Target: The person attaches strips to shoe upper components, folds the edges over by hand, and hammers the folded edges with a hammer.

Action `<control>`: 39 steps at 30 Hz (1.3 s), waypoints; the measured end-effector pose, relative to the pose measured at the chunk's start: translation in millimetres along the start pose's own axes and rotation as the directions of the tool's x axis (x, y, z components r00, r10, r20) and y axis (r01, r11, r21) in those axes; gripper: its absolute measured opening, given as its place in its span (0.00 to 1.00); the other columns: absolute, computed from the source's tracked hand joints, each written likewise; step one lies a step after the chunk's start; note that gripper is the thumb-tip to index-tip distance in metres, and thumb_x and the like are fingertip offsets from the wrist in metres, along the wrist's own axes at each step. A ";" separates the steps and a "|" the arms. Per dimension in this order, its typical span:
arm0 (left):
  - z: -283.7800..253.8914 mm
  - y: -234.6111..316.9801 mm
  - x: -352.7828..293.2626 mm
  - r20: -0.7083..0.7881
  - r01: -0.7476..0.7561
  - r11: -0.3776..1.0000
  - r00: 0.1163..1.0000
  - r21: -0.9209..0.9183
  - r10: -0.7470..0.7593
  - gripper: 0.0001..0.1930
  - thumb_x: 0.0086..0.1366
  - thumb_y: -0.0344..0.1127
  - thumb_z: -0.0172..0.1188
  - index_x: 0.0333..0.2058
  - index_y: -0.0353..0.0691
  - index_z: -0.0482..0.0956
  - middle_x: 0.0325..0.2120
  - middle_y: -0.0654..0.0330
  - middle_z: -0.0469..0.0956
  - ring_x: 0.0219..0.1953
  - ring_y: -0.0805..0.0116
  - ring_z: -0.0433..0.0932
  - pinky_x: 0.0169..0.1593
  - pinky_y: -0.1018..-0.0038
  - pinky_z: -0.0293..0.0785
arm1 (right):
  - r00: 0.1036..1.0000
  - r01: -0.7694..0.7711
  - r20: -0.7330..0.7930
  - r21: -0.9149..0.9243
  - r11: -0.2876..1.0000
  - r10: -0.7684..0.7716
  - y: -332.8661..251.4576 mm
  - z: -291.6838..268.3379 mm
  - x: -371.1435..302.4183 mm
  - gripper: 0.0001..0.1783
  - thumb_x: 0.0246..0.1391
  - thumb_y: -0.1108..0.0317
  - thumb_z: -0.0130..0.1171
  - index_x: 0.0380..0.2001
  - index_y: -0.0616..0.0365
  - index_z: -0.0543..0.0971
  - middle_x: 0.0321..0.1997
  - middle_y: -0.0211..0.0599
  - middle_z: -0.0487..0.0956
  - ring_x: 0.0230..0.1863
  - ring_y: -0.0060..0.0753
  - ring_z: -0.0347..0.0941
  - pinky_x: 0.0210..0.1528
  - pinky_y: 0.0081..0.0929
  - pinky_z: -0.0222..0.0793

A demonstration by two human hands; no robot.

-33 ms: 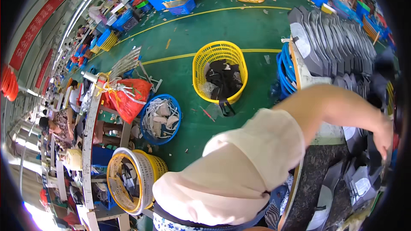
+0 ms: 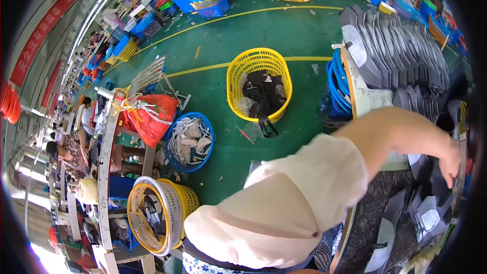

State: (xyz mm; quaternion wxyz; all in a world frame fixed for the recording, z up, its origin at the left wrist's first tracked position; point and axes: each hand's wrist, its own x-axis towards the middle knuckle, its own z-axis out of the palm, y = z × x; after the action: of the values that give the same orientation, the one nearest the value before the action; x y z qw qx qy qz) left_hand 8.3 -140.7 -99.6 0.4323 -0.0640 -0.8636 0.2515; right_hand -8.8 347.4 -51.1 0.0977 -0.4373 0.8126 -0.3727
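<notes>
My left arm, in a pale short sleeve, reaches across to the right edge over a dark worktable (image 2: pixel 368 213). At its end, my left hand (image 2: pixel 449 161) points downward, its fingers blurred and partly lost near the dark rim, so I cannot see whether they grip anything. Beside the fingers lies a dark grey flat piece (image 2: pixel 437 177). Just below are a small stack of grey pieces with pale faces (image 2: pixel 428 218) and a single long curved grey piece (image 2: pixel 386 236). My right hand does not show.
A long row of upright curved grey pieces (image 2: pixel 390 45) stands on the table's far part, with blue baskets (image 2: pixel 339 83) beneath. A yellow basket (image 2: pixel 233 83) of dark scraps, a blue basket (image 2: pixel 209 155) of white strips and stacked baskets (image 2: pixel 175 200) are on the floor. Another person (image 2: pixel 76 152) sits left.
My left forearm and hand have shifted slightly, the fingers now lower beside the grey pieces. The sleeve has moved a little to the right. Otherwise the scene looks the same.
</notes>
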 end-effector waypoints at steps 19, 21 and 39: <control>-210.8 220.1 16.1 0.670 0.757 -0.013 0.586 -0.653 0.456 0.30 0.65 0.59 0.65 0.42 0.31 0.80 0.38 0.51 0.82 0.40 0.66 0.76 0.48 0.66 0.73 | 0.968 0.189 0.168 0.012 0.982 -0.189 -4.8 1.2 -5.0 0.40 0.62 0.43 0.53 0.65 0.65 0.67 0.64 0.55 0.72 0.66 0.48 0.65 0.69 0.50 0.53; -211.1 223.9 -4.2 0.685 0.805 -0.099 0.556 -0.585 0.470 0.29 0.65 0.56 0.66 0.45 0.29 0.79 0.39 0.50 0.81 0.41 0.66 0.76 0.49 0.66 0.73 | 0.962 0.204 0.180 0.017 0.979 -0.204 8.3 4.0 -1.5 0.39 0.62 0.44 0.52 0.64 0.66 0.68 0.64 0.55 0.72 0.65 0.48 0.65 0.69 0.50 0.53; -164.3 264.9 16.7 0.621 0.639 0.249 0.768 -0.728 -0.156 0.11 0.58 0.36 0.69 0.39 0.39 0.82 0.33 0.56 0.79 0.37 0.54 0.81 0.40 0.60 0.77 | 0.960 -0.244 -0.054 0.325 0.914 0.276 46.8 -51.1 -54.7 0.14 0.69 0.68 0.52 0.51 0.67 0.76 0.29 0.30 0.79 0.21 0.13 0.69 0.23 0.13 0.60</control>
State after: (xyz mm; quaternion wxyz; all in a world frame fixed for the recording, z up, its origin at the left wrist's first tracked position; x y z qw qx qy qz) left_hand 97.5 156.3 -135.3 0.1706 -0.0077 -0.9063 -0.3866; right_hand -30.7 432.8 -56.6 0.1746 -0.2850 0.7974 -0.5024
